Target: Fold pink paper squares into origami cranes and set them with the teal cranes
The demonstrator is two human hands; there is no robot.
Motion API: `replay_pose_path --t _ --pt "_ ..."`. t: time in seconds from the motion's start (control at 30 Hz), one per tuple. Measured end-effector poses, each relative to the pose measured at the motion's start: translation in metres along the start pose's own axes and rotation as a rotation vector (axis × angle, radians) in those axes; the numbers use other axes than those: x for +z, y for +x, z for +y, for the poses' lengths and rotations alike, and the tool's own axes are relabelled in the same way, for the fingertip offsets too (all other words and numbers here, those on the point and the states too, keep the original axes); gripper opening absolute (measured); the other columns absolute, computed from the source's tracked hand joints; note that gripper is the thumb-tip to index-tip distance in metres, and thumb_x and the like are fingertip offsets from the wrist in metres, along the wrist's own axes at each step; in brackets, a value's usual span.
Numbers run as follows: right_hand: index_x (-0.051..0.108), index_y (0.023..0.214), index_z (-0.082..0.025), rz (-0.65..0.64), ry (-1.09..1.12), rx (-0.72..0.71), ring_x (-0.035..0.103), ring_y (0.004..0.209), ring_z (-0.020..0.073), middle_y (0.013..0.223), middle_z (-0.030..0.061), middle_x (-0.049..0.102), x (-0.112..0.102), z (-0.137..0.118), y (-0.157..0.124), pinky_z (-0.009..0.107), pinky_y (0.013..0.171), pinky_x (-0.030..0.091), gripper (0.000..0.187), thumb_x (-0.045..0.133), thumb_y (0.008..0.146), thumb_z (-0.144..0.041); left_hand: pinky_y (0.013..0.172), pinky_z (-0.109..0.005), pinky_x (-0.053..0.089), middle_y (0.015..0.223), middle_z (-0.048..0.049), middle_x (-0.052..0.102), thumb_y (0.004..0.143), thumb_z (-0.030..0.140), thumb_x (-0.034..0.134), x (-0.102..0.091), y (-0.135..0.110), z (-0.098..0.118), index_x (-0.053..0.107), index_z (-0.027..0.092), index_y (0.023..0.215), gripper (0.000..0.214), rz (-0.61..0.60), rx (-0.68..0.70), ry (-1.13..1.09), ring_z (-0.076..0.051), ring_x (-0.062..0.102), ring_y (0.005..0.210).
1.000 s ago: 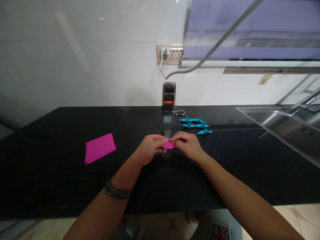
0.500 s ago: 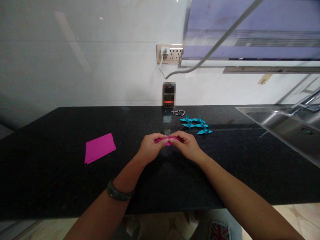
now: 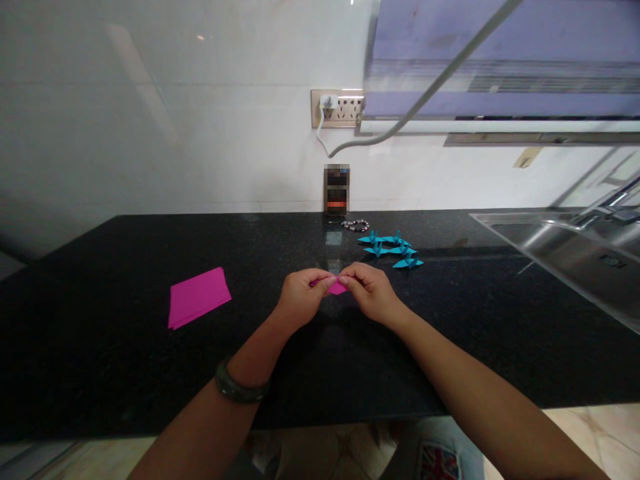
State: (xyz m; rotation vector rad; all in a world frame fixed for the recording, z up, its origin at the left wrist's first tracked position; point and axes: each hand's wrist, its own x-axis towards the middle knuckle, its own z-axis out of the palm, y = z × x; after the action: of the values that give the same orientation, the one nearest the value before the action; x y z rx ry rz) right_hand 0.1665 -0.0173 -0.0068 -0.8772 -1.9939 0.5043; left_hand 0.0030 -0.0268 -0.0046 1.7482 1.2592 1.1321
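Between my two hands is a small folded piece of pink paper, held just above the dark counter. My left hand pinches its left part between thumb and fingers. On the other side my right hand grips it the same way, thumb tips close together at the middle. Much of the paper is hidden by my fingers. To the left lies a stack of flat pink paper sheets. Several folded blue paper cranes stand in a cluster beyond my right hand.
A phone, its screen blurred out, leans on the wall with a beaded strap beside it. A steel sink is set into the black counter at right. Above, a cable hangs from a wall socket.
My fingertips have shifted slightly on the pink paper, and a little more of its lower part shows below the thumbs. Both hands keep their hold in nearly the same place.
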Motion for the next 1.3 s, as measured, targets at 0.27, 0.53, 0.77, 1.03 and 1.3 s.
replay_pose_path --t 0.27,0.53,0.77,1.03,1.3 --pt "0.057 0.073 -0.017 0.005 -0.057 0.037 0.05 0.063 0.0121 0.067 0.0021 0.055 0.002 -0.007 -0.002 0.024 0.059 0.038 0.015 0.046 0.081 -0.024 0.057 -0.023 0.041 0.068 -0.0036 0.064 0.075 0.032 0.051 -0.004 -0.003 0.002 0.064 0.014 0.076 0.022 -0.005 0.066 0.096 -0.013 0.055 0.062" --pt "0.061 0.075 -0.019 0.138 -0.02 0.12 0.053 0.064 0.0135 0.069 0.0028 0.059 0.006 0.002 -0.002 0.026 0.06 0.041 0.015 0.049 0.08 -0.026 0.053 -0.022 0.045 0.075 -0.0045 0.063 0.065 0.037 0.063 0.001 0.003 -0.001 0.057 0.013 0.092 0.037 0.073 -0.206 -0.28 -0.01 0.056 0.055" --pt "0.066 0.088 -0.024 0.143 -0.115 -0.093 0.054 0.077 0.015 0.082 0.0051 0.058 0.004 0.005 -0.003 0.03 0.069 0.044 0.016 0.053 0.078 -0.024 0.045 -0.017 0.044 0.069 -0.0054 0.062 0.07 0.047 0.056 -0.001 0.003 0.001 0.058 0.011 0.081 0.037 -0.122 -0.44 -0.535 -0.007 0.056 0.049" --pt "0.063 0.091 -0.023 0.165 -0.001 -0.029 0.053 0.083 0.0162 0.089 0.0056 0.056 0.004 -0.002 -0.003 0.031 0.071 0.045 0.019 0.058 0.074 -0.027 0.061 -0.021 0.05 0.08 -0.0039 0.063 0.064 0.015 0.066 -0.001 0.003 0.002 0.054 0.014 0.092 0.031 -0.035 -0.4 -0.766 -0.008 0.061 0.063" --pt "0.061 0.087 -0.019 0.155 0.156 0.213 0.056 0.071 0.0142 0.079 0.0042 0.061 0.012 0.013 -0.004 0.027 0.064 0.046 0.016 0.056 0.074 -0.028 0.057 -0.021 0.048 0.075 -0.0018 0.062 0.06 0.02 0.069 0.0 0.001 0.002 0.056 0.014 0.094 0.037 0.001 -0.281 -0.559 -0.01 0.06 0.064"
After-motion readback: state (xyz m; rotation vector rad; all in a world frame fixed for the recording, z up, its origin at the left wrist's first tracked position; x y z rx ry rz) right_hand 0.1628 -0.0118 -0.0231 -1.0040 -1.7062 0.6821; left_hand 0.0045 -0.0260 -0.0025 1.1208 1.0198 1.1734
